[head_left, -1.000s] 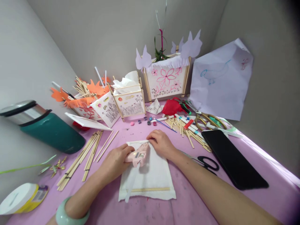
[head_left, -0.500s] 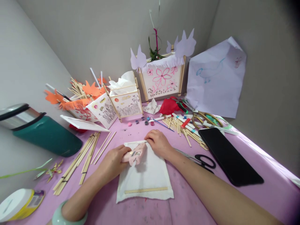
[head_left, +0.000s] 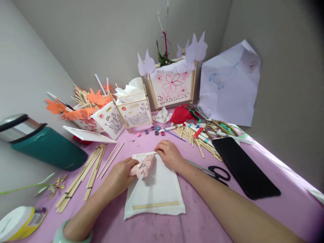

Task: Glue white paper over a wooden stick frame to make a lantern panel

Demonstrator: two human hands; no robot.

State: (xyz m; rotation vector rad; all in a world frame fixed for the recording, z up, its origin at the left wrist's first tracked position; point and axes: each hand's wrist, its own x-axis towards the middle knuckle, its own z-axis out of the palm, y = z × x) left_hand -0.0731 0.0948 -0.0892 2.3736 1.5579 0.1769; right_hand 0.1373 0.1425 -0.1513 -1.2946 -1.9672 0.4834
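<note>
My left hand (head_left: 123, 173) is wrapped round the handle of a pale pink glue gun (head_left: 146, 166), with a whitish glue stick (head_left: 140, 182) poking out of its back end. The gun's nozzle points away from me, towards the far edge of a white cloth panel (head_left: 164, 189). At that far edge my right hand (head_left: 169, 156) has its fingers closed on the cloth's fold, beside the nozzle; the fingertips are partly hidden. A thin wooden stick (head_left: 155, 205) lies across the near end of the panel.
Bundled sticks (head_left: 95, 165) and a green tumbler (head_left: 50, 148) are on the left. Scissors (head_left: 217, 173) and a black phone (head_left: 245, 167) lie right of my right arm. Decorated boxes (head_left: 134, 111), markers (head_left: 198, 132) and short sticks (head_left: 191, 136) line the back.
The whole view has shifted slightly to the left. Both hands keep nearly the same places on the panel, and the glue gun stays in my left hand.
</note>
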